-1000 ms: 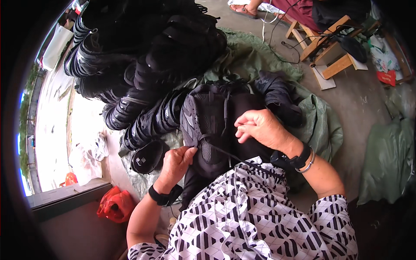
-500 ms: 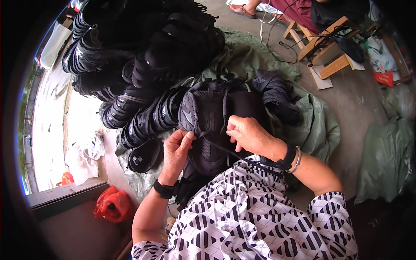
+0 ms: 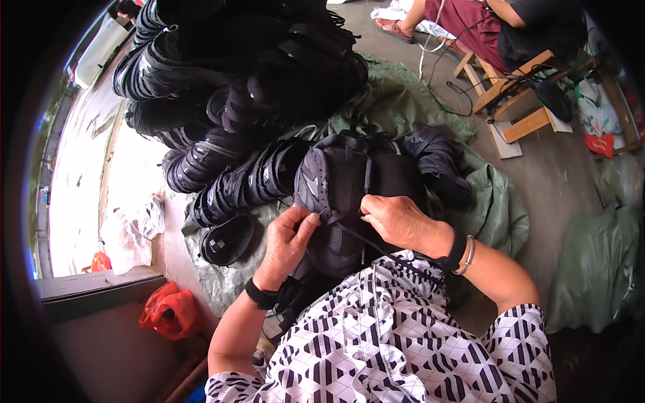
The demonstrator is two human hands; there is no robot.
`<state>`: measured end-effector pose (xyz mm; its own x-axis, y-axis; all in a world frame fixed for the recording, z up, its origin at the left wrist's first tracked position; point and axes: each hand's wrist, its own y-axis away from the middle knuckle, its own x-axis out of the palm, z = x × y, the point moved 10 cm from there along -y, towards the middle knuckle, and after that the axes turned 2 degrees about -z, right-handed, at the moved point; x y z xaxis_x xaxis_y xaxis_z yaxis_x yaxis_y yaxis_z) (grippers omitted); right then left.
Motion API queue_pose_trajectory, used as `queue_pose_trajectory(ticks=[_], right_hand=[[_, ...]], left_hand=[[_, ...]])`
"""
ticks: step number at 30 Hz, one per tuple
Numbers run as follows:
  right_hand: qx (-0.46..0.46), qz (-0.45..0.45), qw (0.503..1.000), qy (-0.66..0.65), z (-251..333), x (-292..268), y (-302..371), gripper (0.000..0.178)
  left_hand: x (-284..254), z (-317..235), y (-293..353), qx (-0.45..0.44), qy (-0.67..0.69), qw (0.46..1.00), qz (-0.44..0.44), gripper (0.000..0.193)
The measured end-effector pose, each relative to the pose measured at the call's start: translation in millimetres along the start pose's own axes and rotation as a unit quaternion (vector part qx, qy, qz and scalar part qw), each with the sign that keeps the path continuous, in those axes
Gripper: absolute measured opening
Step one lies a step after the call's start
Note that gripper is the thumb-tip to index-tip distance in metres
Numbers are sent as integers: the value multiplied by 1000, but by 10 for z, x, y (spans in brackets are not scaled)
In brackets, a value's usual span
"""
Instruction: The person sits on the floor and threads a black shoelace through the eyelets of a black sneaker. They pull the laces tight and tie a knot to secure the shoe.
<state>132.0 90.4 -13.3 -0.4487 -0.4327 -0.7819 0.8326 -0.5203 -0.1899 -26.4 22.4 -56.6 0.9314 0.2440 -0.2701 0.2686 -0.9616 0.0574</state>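
A dark grey and black shoe upper (image 3: 344, 183) lies in front of me above my lap, its patterned side on the left. My left hand (image 3: 287, 243) is closed, thumb and finger pinching the upper's left edge. Beside those fingertips a dark shoelace (image 3: 366, 240) crosses the upper and trails down to the right onto my patterned clothing. At the upper's right edge my right hand (image 3: 403, 223) is closed in a pinch; what its fingertips hold is hidden. More black material (image 3: 396, 178) lies just right of the upper.
Stacked black shoe uppers (image 3: 235, 74) pile up at the far left, with a nested row (image 3: 252, 178) nearer. Another dark upper (image 3: 437, 158) lies right on the green sheet (image 3: 500, 201). A red bag (image 3: 171, 310) sits lower left. A seated person (image 3: 470, 27) and wooden stool (image 3: 517, 101) are far right.
The whole view has shifted, so the scene sits further right and slightly lower. My right hand has come closer to the upper's right edge. My left hand keeps its pinch.
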Motion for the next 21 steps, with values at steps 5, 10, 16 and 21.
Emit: queue_pose_trajectory(ticks=[5,10,16,21], right_hand=[[205,82,961,-167,-336,152,26,12],[240,96,934,-246,-405,208,87,10],[204,87,951,-215,-343,153,48,9],[82,66,992,-63,-52,-112,-40,12]], left_hand=[[50,-24,-84,-2,11,1000,28,23],[82,110,-151,-67,82,993,53,25],[78,-556,-131,147,-300,942,-38,18],[247,-768,-192,186,-422,880,116,14]])
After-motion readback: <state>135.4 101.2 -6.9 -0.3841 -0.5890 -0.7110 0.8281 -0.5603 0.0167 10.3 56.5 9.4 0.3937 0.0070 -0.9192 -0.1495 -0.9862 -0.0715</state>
